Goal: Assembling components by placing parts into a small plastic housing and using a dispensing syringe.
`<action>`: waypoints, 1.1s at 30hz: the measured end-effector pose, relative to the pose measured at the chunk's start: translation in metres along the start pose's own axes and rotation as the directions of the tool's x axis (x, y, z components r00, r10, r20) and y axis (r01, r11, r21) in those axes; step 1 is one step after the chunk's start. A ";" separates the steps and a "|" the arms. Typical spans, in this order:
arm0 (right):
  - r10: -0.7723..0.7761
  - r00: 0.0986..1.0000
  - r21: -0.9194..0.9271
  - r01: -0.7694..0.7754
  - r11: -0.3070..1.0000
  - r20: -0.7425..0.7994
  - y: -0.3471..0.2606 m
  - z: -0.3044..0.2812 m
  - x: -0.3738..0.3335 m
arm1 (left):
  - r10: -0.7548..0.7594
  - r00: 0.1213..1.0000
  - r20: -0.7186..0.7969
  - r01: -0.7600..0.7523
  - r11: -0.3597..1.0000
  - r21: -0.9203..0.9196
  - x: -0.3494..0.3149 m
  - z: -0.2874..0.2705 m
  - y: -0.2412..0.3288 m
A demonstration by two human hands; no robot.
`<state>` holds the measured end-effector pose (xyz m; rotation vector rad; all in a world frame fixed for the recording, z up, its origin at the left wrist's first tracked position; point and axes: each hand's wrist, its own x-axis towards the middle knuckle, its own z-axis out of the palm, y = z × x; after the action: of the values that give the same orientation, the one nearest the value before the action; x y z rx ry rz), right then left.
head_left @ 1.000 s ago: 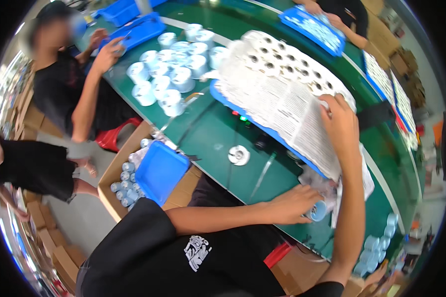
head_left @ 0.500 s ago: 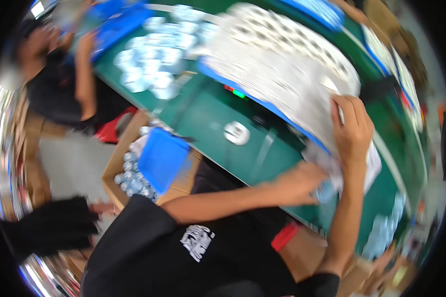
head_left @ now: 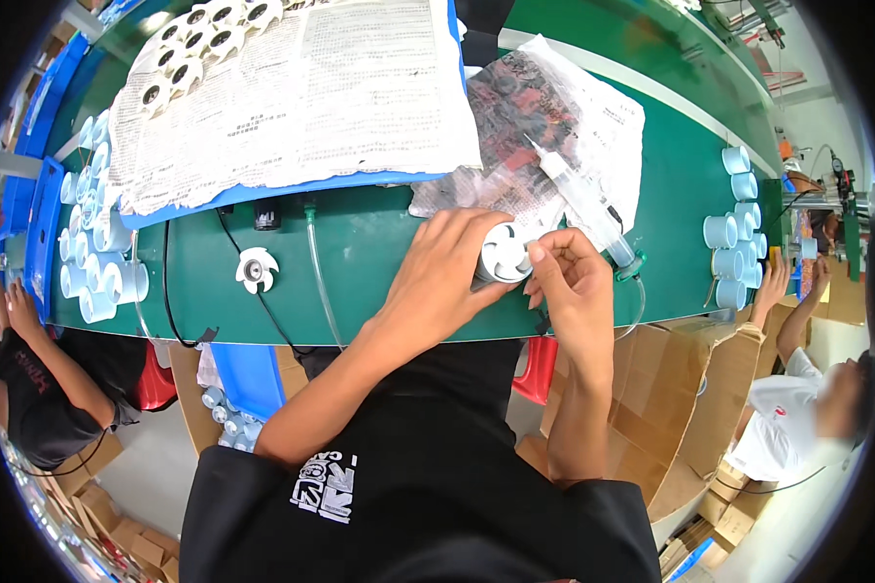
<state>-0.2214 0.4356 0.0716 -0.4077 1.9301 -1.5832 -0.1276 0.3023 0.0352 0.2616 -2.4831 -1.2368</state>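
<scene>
Over the table's front edge, my left hand (head_left: 447,267) is closed round a small fan (head_left: 505,252), a short cylinder with curved white blades facing up. Against the fan's right rim presses the thumb of my right hand (head_left: 572,277), its other fingers curled in beside it. Whether a smaller piece sits in those right fingertips is hidden. A loose white fan wheel (head_left: 257,270) lies on the green table left of my hands. Just beyond them, a clear dispensing syringe (head_left: 585,204) with a green cap rests partly on a crumpled printed plastic bag (head_left: 520,117).
Newspaper (head_left: 311,107) covers a blue tray at the back left, with several white fan wheels on it. Light blue cups (head_left: 97,262) crowd the left; more cups (head_left: 734,233) stand right. A thin hose (head_left: 316,262) crosses the edge. Cardboard boxes (head_left: 642,408) and people flank me.
The view has swung round. My right hand has left the newspaper on the tray and come to the fan. My left hand, blurred before beside a bluish thing, now holds the fan steady.
</scene>
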 end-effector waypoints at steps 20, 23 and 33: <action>-0.312 0.929 -0.450 0.369 0.813 0.198 -0.021 -0.002 0.005 | 0.032 0.999 -0.011 -0.031 0.999 0.029 0.000 0.002 -0.001; -0.363 0.897 -0.501 0.443 0.744 0.254 -0.018 -0.004 0.005 | 0.025 1.000 -0.003 -0.024 0.999 0.034 -0.001 0.003 0.000; -0.631 0.768 -0.515 0.500 0.696 -0.108 -0.005 -0.013 0.012 | -0.072 0.996 -0.058 0.071 0.997 -0.022 0.006 0.004 0.003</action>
<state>-0.2390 0.4378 0.0746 -1.1466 2.5851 -1.5787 -0.1349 0.3050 0.0364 0.3795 -2.4300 -1.2630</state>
